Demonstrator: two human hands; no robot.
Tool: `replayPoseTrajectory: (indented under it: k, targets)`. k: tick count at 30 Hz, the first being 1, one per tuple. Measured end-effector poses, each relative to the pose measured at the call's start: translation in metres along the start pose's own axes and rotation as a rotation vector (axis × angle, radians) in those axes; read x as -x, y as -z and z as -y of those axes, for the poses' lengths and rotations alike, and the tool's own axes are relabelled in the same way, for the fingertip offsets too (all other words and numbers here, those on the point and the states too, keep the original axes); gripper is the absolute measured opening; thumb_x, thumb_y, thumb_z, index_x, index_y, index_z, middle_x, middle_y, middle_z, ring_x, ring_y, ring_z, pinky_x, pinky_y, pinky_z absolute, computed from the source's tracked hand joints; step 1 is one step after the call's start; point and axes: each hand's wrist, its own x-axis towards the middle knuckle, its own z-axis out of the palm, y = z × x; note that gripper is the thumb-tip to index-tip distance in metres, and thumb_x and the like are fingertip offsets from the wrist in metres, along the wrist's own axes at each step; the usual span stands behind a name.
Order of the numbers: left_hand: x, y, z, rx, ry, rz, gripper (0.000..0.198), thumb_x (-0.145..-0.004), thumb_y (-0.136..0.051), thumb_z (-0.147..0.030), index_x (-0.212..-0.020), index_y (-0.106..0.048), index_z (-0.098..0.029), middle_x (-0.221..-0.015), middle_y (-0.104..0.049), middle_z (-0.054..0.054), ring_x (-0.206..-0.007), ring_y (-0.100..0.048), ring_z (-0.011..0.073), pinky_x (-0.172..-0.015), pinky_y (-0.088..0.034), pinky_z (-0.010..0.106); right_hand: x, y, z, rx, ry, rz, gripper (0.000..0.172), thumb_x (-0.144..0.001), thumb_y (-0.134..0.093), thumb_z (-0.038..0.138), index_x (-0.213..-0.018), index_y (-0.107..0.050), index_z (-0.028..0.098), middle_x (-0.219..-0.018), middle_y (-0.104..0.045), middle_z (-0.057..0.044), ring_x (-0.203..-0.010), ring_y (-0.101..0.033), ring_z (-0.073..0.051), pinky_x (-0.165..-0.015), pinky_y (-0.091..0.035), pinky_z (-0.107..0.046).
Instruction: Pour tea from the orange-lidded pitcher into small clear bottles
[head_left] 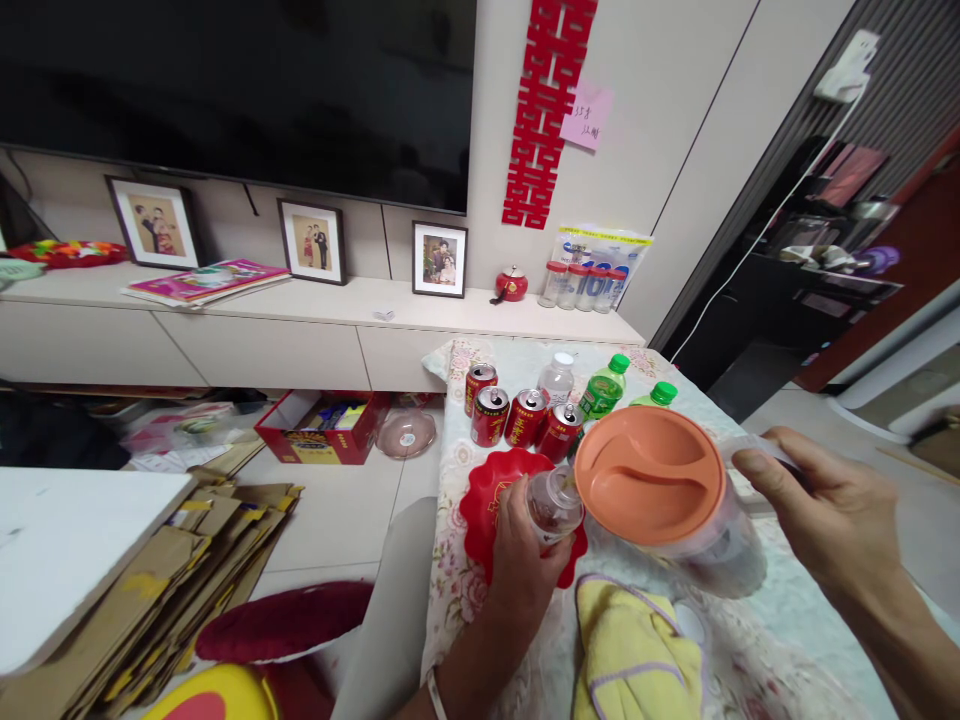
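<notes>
My left hand (517,555) is wrapped round a small clear glass jar (553,508) with an uncovered mouth, above a red scalloped tray (478,500). My right hand (836,505) grips the handle of a clear pitcher (724,560) topped by an orange lid (649,480). The pitcher leans left, its spout side right at the jar's mouth. I cannot tell for certain whether liquid is flowing. Just beyond the tray stand several red drink cans (527,418). A folded yellow towel (637,645) lies on the near side of the pitcher.
Behind the cans are a white-capped clear bottle (556,378) and green-capped bottles (604,388), one partly hidden by the pitcher. A flowered cloth (457,590) covers the table. Red-lidded jars (577,287) line the cabinet behind. Flattened cardboard (180,570) and a red box (319,430) occupy the floor at left.
</notes>
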Motion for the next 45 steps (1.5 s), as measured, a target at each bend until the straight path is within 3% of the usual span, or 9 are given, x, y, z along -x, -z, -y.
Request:
replayPoseTrajectory:
  k: [45]
  targets:
    - [0.0008,0.0003,0.002,0.012,0.003,0.006,0.079,-0.073,-0.077,-0.015,-0.145,-0.045,-0.014,-0.132,-0.065,0.022,-0.125,-0.067,0.04,-0.102,-0.059,0.058,-0.0021,0.0004,0.0039,0.007,0.027,0.014,0.048,-0.076,-0.068,0.058,-0.051,-0.053,0.021,-0.052,-0.037,0.004,-0.049,-0.033,-0.01,-0.045,-0.028,-0.025]
